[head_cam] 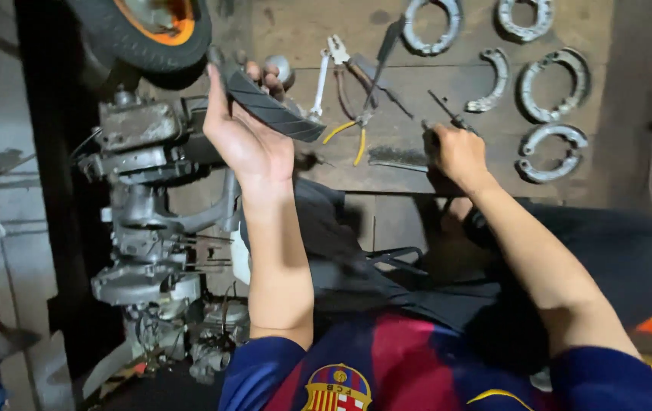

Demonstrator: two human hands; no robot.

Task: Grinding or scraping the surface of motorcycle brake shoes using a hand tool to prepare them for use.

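My left hand (246, 137) is raised, palm up, gripping a black ribbed rubber pad (269, 103) that curves across my fingers. My right hand (455, 152) rests fisted on the wooden board (417, 34), closed around a thin dark-handled tool (447, 114) whose shaft points up and left. Between my hands lie yellow-handled pliers (352, 125), a white-handled tool (322, 76) and a long dark tool (383, 53).
Several grey curved brake shoes (550, 84) lie on the board at the upper right. A bare engine and frame assembly (151, 213) fills the left side, under a black tyre with an orange rim (151, 30). My dark-trousered legs are below.
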